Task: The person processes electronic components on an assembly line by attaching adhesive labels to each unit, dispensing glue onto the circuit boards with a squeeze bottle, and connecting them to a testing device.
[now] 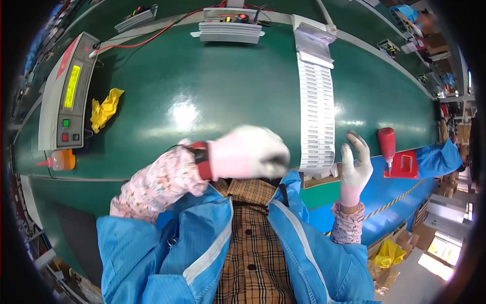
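My left hand [250, 154], in a white glove with a red band at its wrist, is in front of my chest over the table's near edge. Its fingers are curled together and somewhat blurred; whatever they hold, if anything, is hidden. To the right, my right hand [355, 169] is raised, also gloved, with thumb and fingers apart and nothing visible between them. Between the two hands lies a long strip of printed white labels [317, 116], closest to my right hand. A red squeeze bottle [387, 143] is just beyond my right hand, its nozzle toward me.
A box with a lit yellow display [72, 86] stands at left, near a yellow cloth [105, 109] and an orange bottle [63, 159]. A finned metal unit [230, 33] sits at the far edge. A red tray [407, 163] and a blue sleeve [439, 158] are at right.
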`<action>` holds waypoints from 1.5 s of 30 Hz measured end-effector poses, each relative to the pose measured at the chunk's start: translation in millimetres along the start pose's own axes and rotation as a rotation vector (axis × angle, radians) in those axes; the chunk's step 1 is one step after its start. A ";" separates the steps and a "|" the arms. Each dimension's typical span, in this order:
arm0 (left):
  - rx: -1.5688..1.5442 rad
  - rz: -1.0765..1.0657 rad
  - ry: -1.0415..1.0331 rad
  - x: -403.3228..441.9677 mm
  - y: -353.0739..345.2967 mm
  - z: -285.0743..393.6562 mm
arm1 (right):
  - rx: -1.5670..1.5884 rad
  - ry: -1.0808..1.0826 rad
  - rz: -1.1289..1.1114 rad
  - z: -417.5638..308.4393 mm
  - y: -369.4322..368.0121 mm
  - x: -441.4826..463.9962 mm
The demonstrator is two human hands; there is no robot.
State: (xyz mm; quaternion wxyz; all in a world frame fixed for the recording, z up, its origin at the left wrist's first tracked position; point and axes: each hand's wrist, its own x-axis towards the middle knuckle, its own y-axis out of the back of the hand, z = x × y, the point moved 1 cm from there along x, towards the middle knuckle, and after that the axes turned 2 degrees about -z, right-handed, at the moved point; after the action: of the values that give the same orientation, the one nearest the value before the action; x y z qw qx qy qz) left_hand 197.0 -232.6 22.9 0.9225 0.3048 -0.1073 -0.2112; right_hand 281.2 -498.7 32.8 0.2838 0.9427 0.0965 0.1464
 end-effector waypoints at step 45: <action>-0.080 0.260 0.267 27.3 -36.9 3.0 | -0.162 -0.348 0.022 48.2 15.9 -52.1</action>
State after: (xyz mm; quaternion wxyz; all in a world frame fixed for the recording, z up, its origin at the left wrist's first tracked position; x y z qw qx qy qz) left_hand 208.2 -273.3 4.8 0.9593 0.2770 -0.0138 -0.0522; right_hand 249.9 -549.9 -8.1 0.3695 0.9289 0.0238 -0.0086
